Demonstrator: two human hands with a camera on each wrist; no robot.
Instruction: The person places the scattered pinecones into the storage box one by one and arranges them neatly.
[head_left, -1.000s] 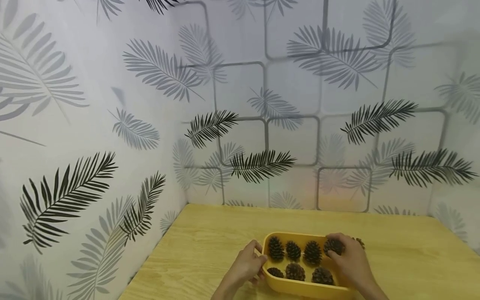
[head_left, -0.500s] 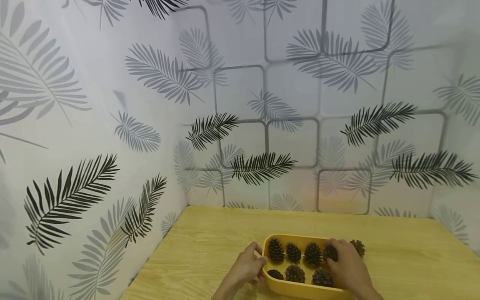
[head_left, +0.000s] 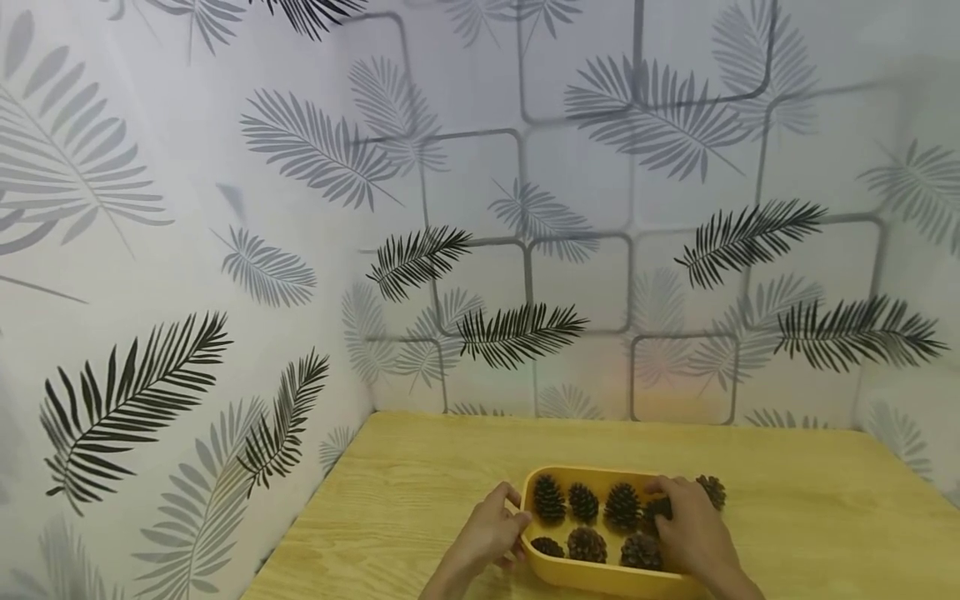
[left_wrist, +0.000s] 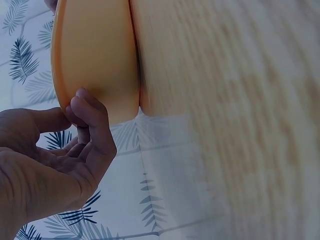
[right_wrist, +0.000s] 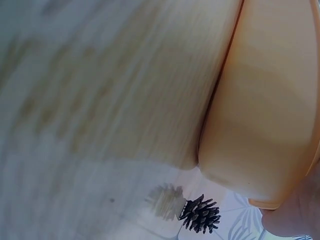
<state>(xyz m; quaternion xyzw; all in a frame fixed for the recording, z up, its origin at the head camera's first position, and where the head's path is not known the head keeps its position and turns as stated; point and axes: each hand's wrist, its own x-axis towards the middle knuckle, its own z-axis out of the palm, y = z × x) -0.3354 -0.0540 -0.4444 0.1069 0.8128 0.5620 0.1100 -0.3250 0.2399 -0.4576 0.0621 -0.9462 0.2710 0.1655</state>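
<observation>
A yellow rectangular tub point(head_left: 592, 575) with rounded corners stands on the table in the head view, with several brown pine cones point(head_left: 587, 546) lying in two rows inside it. My left hand point(head_left: 489, 528) pinches the tub's left rim between thumb and fingers, as the left wrist view also shows against the tub's outer wall point(left_wrist: 100, 50). Over the tub's right end, my right hand point(head_left: 696, 529) grips a pine cone point(head_left: 657, 510), partly hidden behind the fingers. Only a small part of the right hand point(right_wrist: 296, 210) appears at the edge of the right wrist view.
One loose pine cone point(head_left: 711, 492) lies on the table just beyond the tub's right end; the right wrist view also shows this pine cone point(right_wrist: 201, 215). The wooden table point(head_left: 420, 467) meets a leaf-patterned wall covering point(head_left: 487, 275) at its back and left.
The right hand has brought its pine cone slightly lower and nearer inside the tub's right end. More of the loose pine cone shows beyond that hand. The left hand keeps its hold.
</observation>
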